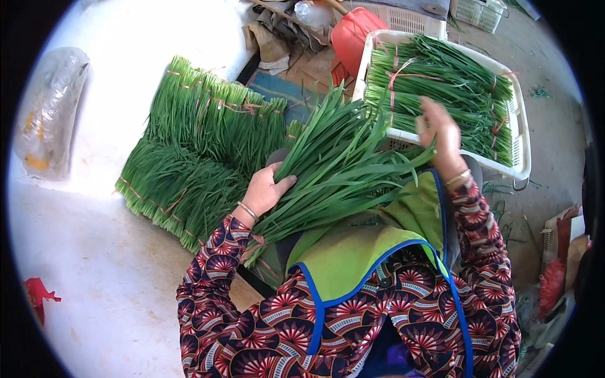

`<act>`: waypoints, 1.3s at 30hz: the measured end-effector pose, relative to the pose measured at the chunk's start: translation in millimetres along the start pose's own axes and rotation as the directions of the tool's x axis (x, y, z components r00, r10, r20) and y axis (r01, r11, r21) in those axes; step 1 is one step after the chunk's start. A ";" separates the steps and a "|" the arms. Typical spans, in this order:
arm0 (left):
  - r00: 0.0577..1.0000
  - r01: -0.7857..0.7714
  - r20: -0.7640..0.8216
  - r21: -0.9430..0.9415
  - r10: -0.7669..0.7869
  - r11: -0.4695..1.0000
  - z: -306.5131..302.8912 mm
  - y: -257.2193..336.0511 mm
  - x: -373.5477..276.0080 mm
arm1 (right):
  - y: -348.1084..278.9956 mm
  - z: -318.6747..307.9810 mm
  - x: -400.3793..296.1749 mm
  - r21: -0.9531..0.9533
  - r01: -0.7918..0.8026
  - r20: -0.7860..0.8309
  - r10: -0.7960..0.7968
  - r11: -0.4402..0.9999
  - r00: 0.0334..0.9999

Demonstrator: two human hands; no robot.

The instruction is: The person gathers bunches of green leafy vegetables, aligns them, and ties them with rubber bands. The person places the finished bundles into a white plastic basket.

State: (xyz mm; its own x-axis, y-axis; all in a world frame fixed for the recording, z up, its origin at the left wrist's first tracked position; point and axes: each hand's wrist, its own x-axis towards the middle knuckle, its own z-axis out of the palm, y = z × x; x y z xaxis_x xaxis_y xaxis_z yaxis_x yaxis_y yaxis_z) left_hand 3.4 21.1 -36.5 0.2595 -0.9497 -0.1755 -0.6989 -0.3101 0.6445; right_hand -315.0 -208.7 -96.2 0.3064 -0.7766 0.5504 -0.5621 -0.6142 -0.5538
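A loose-leaved bundle of garlic chives (326, 165) lies across my lap, over a green apron (368, 255) with blue edging. My left hand (268, 189) grips this bundle, thumb on top. Pink ties circle its pale stem end, below my left wrist. My right hand (440, 132) is raised, blurred and with fingers apart, beside the near edge of a white plastic crate (522, 123). Leaf tips of the bundle reach close to it; whether they touch cannot be made out. Inside the crate lie tied bundles of chives (439, 85).
To the left, tied chive bundles (203, 127) are stacked in two rows. A red plastic dustpan-like scoop (354, 38) stands behind the crate. A wrapped clear plastic roll (52, 113) lies at the far left. Another crate (479, 14) sits at the back right, and bags (553, 288) lie at right.
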 end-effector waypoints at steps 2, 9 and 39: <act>0.999 0.003 -0.055 0.022 -0.001 1.000 0.0 0.4 -8.2 | -34.3 -39.4 15.0 0.104 0.175 -0.179 -0.155 0.979 0.972; 0.986 -0.031 -0.158 0.091 0.045 0.995 6.6 17.6 -14.5 | -124.9 -27.5 -41.7 0.368 0.462 0.273 -0.569 0.807 0.776; 0.922 -0.047 -0.386 -0.211 -0.039 0.976 -0.7 1.6 -47.0 | -133.1 12.0 -39.2 0.625 -0.271 0.536 -0.150 0.732 0.831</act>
State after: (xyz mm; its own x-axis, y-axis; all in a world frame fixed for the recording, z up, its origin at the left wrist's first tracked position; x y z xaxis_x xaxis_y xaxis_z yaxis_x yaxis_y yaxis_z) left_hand -9.4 65.3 -26.7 0.5239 -0.8458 0.1003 -0.5539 -0.2488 0.7946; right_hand -243.0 -98.3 -51.6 0.7507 -0.6279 0.2056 -0.0147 -0.3270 -0.9449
